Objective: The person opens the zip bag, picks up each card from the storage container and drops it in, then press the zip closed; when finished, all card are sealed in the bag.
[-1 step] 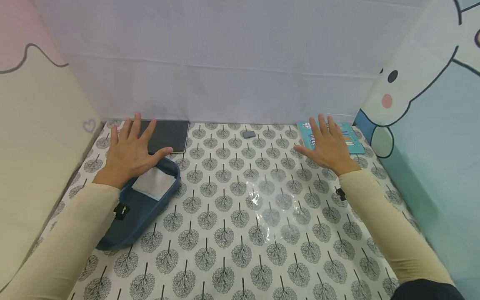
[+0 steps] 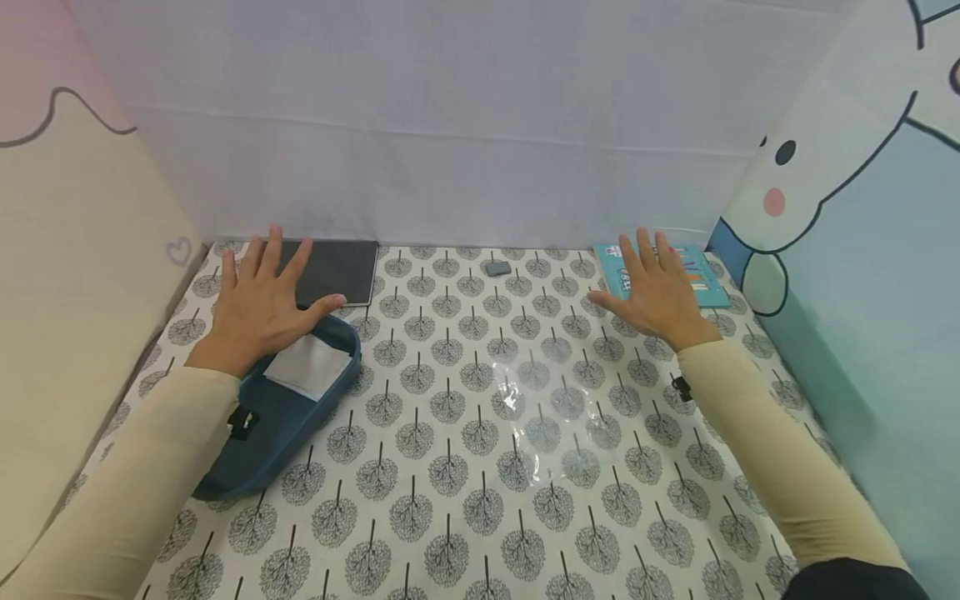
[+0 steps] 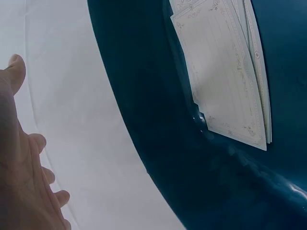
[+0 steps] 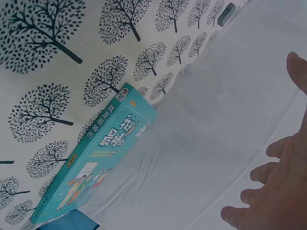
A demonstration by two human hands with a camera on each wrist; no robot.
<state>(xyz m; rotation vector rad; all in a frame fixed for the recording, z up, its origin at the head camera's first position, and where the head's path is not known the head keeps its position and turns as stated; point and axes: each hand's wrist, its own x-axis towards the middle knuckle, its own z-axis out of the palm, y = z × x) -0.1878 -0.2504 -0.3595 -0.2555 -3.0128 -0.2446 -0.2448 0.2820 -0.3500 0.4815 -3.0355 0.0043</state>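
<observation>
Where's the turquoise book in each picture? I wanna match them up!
Head: the turquoise book is right of the middle, partly hidden by the right hand.
Left wrist: not in it.
Right wrist: lower left, lying slanted.
Shared landmark: the small grey block, near the middle in head, at the top in right wrist; not in left wrist.

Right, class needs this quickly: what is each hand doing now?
Left hand: open, fingers spread, holding nothing.
Right hand: open, fingers spread, holding nothing.
</observation>
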